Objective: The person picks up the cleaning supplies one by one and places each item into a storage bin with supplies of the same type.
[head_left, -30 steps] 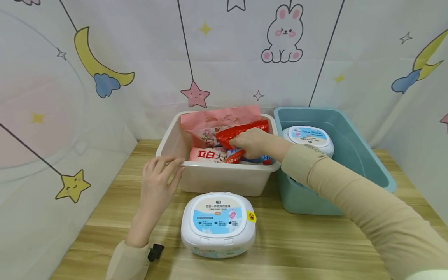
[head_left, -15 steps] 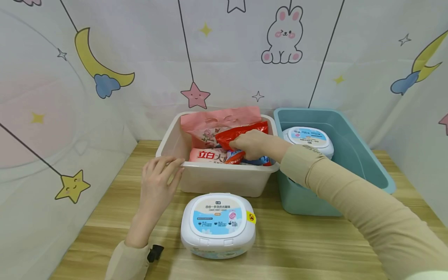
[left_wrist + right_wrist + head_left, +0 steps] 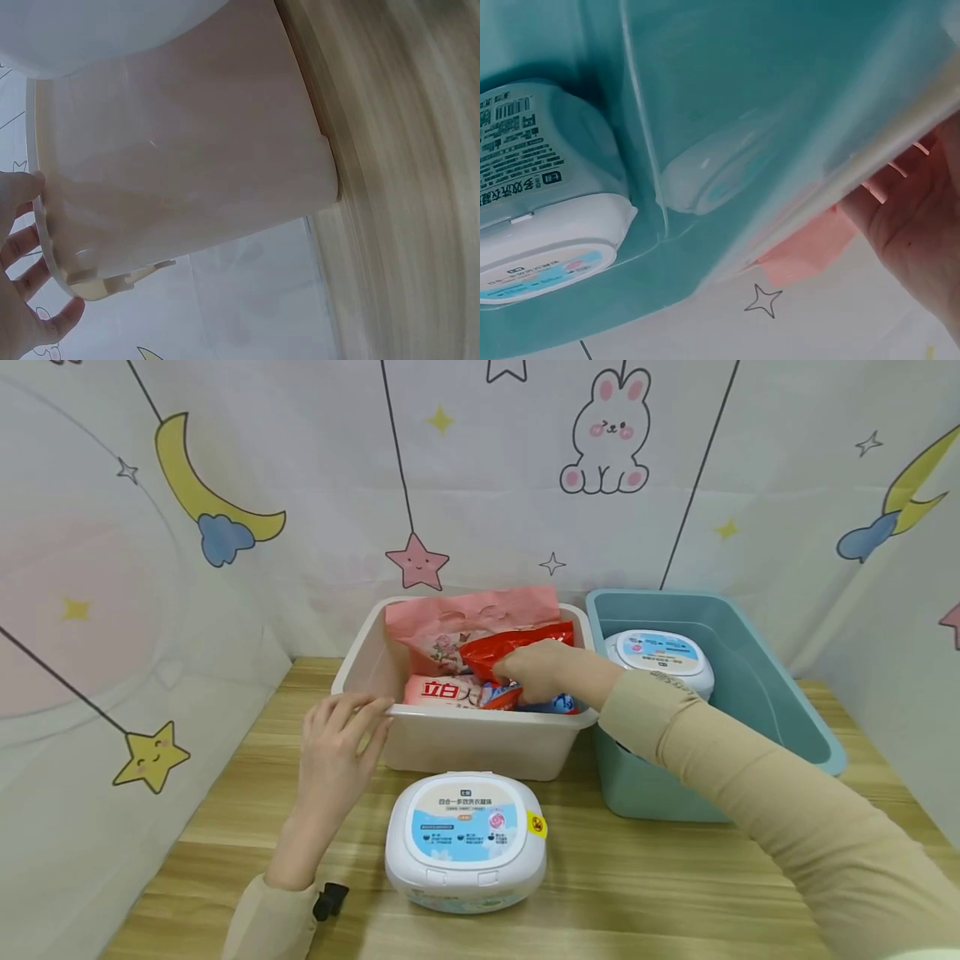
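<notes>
In the head view my left hand [image 3: 337, 739] holds the front left rim of a cream plastic bin [image 3: 465, 739]. The left wrist view shows the thumb outside the rim and fingers behind it. My right hand [image 3: 540, 668] reaches into the bin and grips a shiny red bag [image 3: 491, 647]; its fingertips are hidden. Beside it lie a pink and white bag with red lettering [image 3: 442, 690] and a tall pink floral bag [image 3: 472, 610]. A blue and red packet [image 3: 562, 703] shows beneath the hand. In the right wrist view, the bin's wall partly hides the right fingers.
A white lidded laundry pod box [image 3: 465, 843] stands on the wooden table [image 3: 637, 893] before the cream bin. At right, a teal bin [image 3: 787, 710] holds a similar white box [image 3: 660, 660]. My right forearm crosses over the teal bin's near side. A printed curtain [image 3: 487, 485] hangs behind.
The right hand has sunk very slightly into the cream bin, covering more of the blue and red packet. The left hand stays at the rim.
</notes>
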`<state>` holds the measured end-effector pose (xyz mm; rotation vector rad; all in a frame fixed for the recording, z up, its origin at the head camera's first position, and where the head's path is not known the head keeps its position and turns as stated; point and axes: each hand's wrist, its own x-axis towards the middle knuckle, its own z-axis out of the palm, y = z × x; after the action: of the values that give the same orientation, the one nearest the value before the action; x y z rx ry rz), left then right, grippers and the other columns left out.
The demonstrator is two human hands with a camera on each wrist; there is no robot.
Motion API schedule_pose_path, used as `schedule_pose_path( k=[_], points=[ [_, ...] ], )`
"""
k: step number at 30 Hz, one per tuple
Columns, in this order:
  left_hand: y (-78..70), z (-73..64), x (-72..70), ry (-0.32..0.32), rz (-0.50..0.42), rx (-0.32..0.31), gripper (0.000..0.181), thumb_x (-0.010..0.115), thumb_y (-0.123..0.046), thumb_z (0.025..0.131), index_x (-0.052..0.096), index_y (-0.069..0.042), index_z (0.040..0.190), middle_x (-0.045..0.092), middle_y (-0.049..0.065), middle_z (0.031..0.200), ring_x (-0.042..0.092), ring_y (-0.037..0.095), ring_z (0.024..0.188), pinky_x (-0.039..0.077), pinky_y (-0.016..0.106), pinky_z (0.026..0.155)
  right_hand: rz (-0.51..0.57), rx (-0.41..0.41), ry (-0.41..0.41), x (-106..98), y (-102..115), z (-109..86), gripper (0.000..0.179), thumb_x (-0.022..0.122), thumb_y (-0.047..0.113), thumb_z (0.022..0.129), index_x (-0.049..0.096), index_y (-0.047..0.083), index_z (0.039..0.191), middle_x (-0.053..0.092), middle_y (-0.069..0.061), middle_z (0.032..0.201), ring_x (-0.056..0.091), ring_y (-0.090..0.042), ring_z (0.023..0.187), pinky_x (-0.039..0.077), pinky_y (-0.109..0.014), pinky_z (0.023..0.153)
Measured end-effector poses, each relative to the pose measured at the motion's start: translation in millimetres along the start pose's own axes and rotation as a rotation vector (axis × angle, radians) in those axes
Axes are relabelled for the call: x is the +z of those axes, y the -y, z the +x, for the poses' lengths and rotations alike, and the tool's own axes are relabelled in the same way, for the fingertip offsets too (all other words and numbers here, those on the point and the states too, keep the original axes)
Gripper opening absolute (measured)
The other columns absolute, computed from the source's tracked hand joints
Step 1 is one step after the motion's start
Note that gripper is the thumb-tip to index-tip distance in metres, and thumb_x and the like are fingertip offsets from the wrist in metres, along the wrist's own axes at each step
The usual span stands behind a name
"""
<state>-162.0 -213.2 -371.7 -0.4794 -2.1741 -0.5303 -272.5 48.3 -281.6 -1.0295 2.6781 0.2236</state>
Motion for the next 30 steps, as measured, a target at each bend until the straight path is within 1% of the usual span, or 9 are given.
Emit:
schedule_pose_path(
  k=[5, 12, 16, 20, 26, 30],
  points=[
    [-0.4, 0.6, 0.4, -0.005, -0.005, 0.011, 0.023, 0.073, -0.011, 0.084, 0.071, -0.008, 0.106, 0.066, 0.012, 0.104, 0.054, 0.035, 0.102, 0.038, 0.055, 0.094, 0.009, 0.008, 0.03, -4, 4, -4.4, 0.037, 0.074, 0.029, 0.083, 0.061, 0.022, 0.117, 0.063, -0.001, 0.126, 0.056, -0.022, 0.111, 0.044, -0.051, 0.105],
    [-0.4, 0.2, 0.7, -0.012, -0.027, -0.005, 0.022, 0.072, -0.011, 0.084, 0.071, -0.008, 0.106, 0.066, 0.013, 0.105, 0.053, 0.034, 0.103, 0.037, 0.054, 0.094, 0.046, 0.008, 0.052, -4, 2, -9.2, 0.04, 0.072, 0.029, 0.085, 0.058, 0.022, 0.122, 0.06, -0.001, 0.131, 0.054, -0.023, 0.117, 0.043, -0.052, 0.105],
    [-0.1, -0.5, 1.6, -0.021, -0.037, -0.007, 0.023, 0.073, -0.011, 0.083, 0.071, -0.007, 0.105, 0.066, 0.013, 0.105, 0.053, 0.034, 0.103, 0.037, 0.054, 0.092, 0.07, 0.019, 0.062, -5, 0, -13.8, 0.047, 0.072, 0.029, 0.085, 0.056, 0.024, 0.129, 0.055, -0.003, 0.138, 0.051, -0.026, 0.125, 0.039, -0.055, 0.108],
    [0.0, -0.9, 2.4, -0.033, -0.043, -0.013, 0.023, 0.074, -0.01, 0.082, 0.071, -0.006, 0.105, 0.066, 0.013, 0.105, 0.054, 0.034, 0.103, 0.038, 0.054, 0.091, 0.085, 0.025, 0.079, -7, -2, -18.5, 0.052, 0.07, 0.028, 0.087, 0.052, 0.022, 0.136, 0.051, -0.005, 0.144, 0.046, -0.028, 0.132, 0.037, -0.055, 0.11],
    [-1.1, -0.4, 1.6, -0.022, -0.045, -0.017, 0.024, 0.073, -0.01, 0.083, 0.071, -0.007, 0.107, 0.066, 0.013, 0.106, 0.053, 0.034, 0.105, 0.037, 0.053, 0.093, 0.094, 0.037, 0.079, -8, -5, -24.8, 0.049, 0.069, 0.029, 0.088, 0.055, 0.021, 0.133, 0.053, -0.006, 0.142, 0.048, -0.027, 0.13, 0.04, -0.054, 0.107],
    [-2.3, 0.1, 0.6, -0.012, -0.04, -0.015, 0.024, 0.072, -0.012, 0.084, 0.071, -0.008, 0.108, 0.066, 0.013, 0.107, 0.053, 0.034, 0.106, 0.037, 0.053, 0.093, 0.092, 0.028, 0.071, -7, -8, -29.3, 0.047, 0.07, 0.029, 0.087, 0.056, 0.02, 0.131, 0.055, -0.006, 0.138, 0.05, -0.027, 0.127, 0.043, -0.053, 0.105]
  ],
)
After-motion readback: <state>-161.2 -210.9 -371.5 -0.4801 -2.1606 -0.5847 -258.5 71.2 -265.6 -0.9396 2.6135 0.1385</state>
